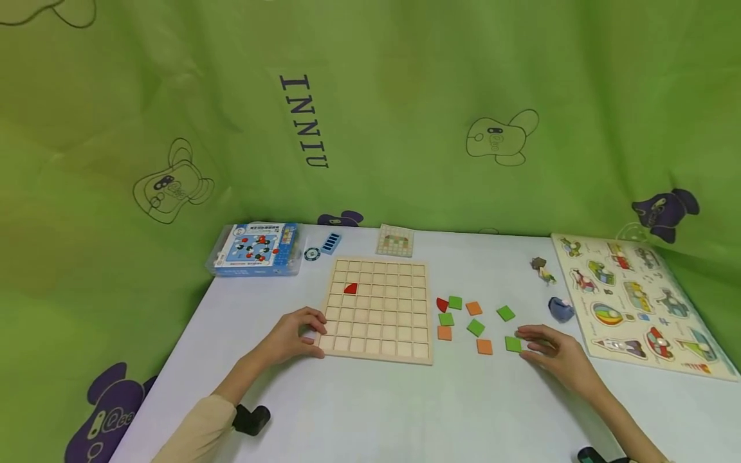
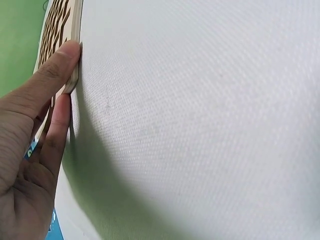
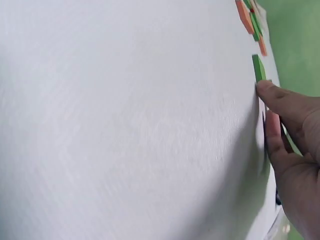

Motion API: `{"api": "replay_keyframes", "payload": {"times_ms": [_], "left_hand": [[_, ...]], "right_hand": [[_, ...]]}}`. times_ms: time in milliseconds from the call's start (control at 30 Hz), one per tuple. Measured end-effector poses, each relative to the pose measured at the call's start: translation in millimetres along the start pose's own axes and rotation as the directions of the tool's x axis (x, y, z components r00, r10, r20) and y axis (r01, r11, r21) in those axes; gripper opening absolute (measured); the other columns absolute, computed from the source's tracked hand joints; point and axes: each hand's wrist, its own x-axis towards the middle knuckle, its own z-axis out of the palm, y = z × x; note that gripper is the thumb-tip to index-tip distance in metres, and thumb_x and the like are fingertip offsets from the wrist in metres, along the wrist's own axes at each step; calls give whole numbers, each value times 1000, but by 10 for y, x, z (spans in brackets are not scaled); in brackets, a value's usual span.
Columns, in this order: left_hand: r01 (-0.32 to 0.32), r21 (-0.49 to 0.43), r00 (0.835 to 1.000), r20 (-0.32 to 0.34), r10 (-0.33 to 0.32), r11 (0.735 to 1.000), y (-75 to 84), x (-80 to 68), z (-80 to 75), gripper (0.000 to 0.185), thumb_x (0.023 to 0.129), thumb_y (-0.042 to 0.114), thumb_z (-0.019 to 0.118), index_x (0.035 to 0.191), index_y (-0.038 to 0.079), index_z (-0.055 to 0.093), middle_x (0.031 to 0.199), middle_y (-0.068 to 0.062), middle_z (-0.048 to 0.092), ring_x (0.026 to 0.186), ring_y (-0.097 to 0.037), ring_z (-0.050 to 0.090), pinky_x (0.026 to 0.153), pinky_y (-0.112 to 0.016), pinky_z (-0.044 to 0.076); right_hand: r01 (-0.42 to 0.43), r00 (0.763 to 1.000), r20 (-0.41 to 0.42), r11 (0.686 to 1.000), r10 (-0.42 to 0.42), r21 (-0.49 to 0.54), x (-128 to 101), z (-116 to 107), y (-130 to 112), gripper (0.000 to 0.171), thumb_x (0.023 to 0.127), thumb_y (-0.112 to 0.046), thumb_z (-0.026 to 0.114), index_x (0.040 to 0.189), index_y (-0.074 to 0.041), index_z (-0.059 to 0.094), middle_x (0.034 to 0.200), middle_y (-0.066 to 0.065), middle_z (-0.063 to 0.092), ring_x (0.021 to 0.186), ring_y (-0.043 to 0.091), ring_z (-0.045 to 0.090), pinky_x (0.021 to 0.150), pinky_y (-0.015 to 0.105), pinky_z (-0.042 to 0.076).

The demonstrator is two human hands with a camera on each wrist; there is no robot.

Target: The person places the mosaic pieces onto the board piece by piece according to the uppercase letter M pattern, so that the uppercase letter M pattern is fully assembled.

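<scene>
At the near left corner of a wooden grid board [image 1: 399,357], my left hand [image 1: 294,334] grips the edge. In the left wrist view the thumb [image 2: 67,52] lies on that corner, with a finger against the edge below. One red quarter-circle tile [image 1: 350,289] sits in a cell of the board. My right hand [image 1: 556,354] pinches the right side of a green square tile [image 1: 512,344] on the table. Its thumb [image 3: 267,90] touches the tile in the right wrist view; the other fingertips are partly hidden. Left of it lie orange tiles [image 1: 484,347], green tiles [image 1: 476,327] and another red quarter-circle tile [image 1: 442,305].
A pattern card [image 1: 395,240] stands behind the board. To the back left are a boxed set [image 1: 255,249], a round token [image 1: 312,254] and a small blue piece [image 1: 331,243]. On the right lie a picture puzzle [image 1: 642,302], a small figure [image 1: 543,271] and a dark blue object [image 1: 560,309].
</scene>
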Motion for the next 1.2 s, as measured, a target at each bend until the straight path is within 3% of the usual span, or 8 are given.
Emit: {"api": "replay_keyframes", "payload": {"times_ms": [400,633,900,1200], "left_hand": [[-6,10,1000,2,6,1000,-3,16,8,31,68,13,86,91,5,68,117,-11,57,115,-34,50,79,-28,54],[-8,46,1000,8,8,999,18,32,-17,30,66,12,87,88,7,68,115,-10,58,112,-33,51,78,-30,54],[-70,106,998,3,70,992,31,58,-20,32,62,10,90,84,7,67,104,-6,60,101,-28,55,74,-27,53],[-29,86,999,15,28,996,27,67,-16,30,64,13,89,84,9,66,111,-6,57,108,-29,52,75,-27,53]], "right_hand": [[9,998,-55,990,-17,-143,-9,-37,48,32,76,5,76,106,2,67,93,12,70,76,0,59,61,13,47],[-34,985,-172,999,33,-1,13,74,3,32,80,12,69,111,12,61,99,20,69,82,-3,64,70,12,50],[-87,961,-241,977,133,195,193,239,-139,32,83,11,66,113,19,56,101,1,71,82,-1,66,72,12,51],[-103,970,-192,968,148,228,482,483,-287,31,84,8,67,114,14,60,109,33,62,81,1,67,70,14,52]]}}
